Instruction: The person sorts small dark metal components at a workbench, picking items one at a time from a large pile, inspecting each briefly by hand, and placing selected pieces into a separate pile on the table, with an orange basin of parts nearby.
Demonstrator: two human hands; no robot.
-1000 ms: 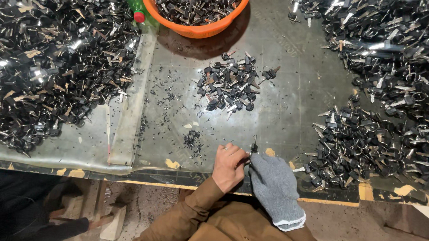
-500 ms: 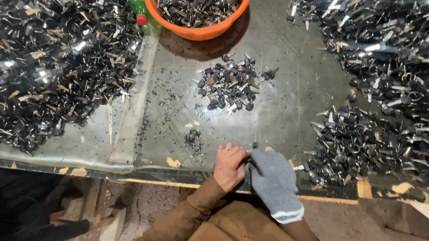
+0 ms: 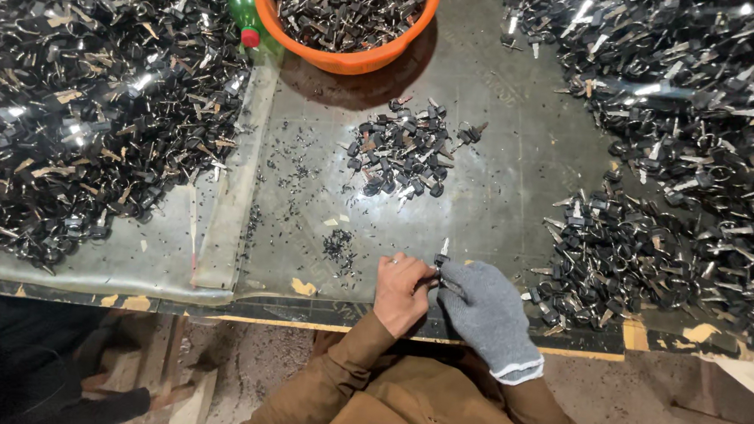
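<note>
Bare counter (image 3: pixel 501 141) runs as a lane from the near edge, where both hands sit, up toward the orange basin (image 3: pixel 350 60). A small cluster of keys (image 3: pixel 406 158) blocks the middle of it. The big left heap (image 3: pixel 81 110) and right heap (image 3: pixel 681 159) wall both sides; a green bottle (image 3: pixel 243 7) stands beside the basin.

No packages, labels, signs or screens in view.
</note>
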